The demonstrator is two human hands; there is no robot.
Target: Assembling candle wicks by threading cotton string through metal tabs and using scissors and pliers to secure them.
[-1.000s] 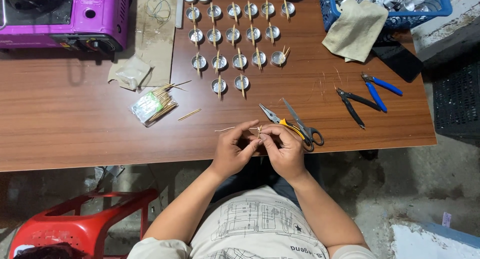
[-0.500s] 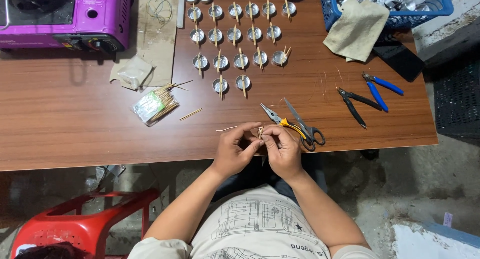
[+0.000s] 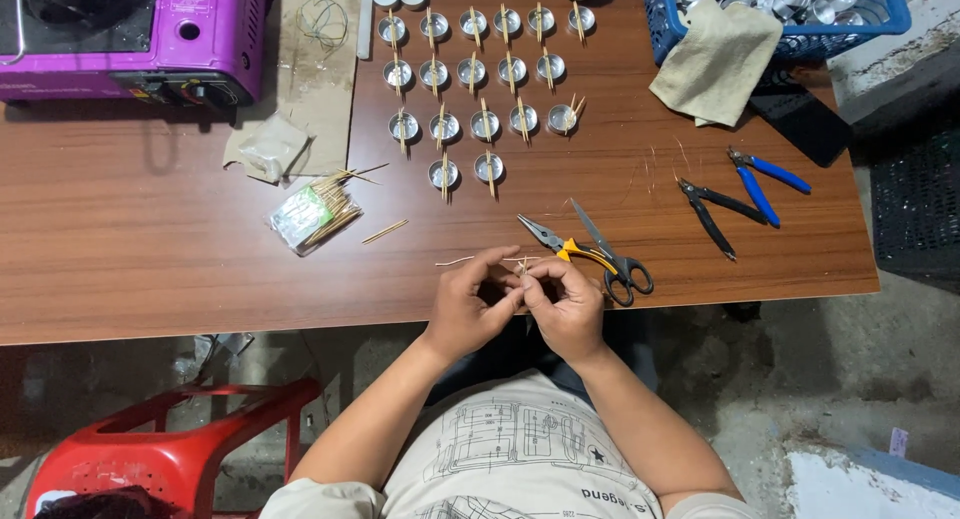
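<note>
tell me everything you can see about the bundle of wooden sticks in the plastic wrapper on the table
The clear plastic packet of thin pale wooden sticks lies flat on the brown wooden table, tilted diagonally, just below a crumpled beige paper scrap. A greenish label shows through the wrapper. Its upper right end looks open, with sticks fanning out past it. One loose stick lies apart to its right. Neither hand touches it; both are nearer the table's front edge.

left hand (image 3: 472, 309), right hand (image 3: 566, 305), pinching thin stick (image 3: 522, 267)
</note>
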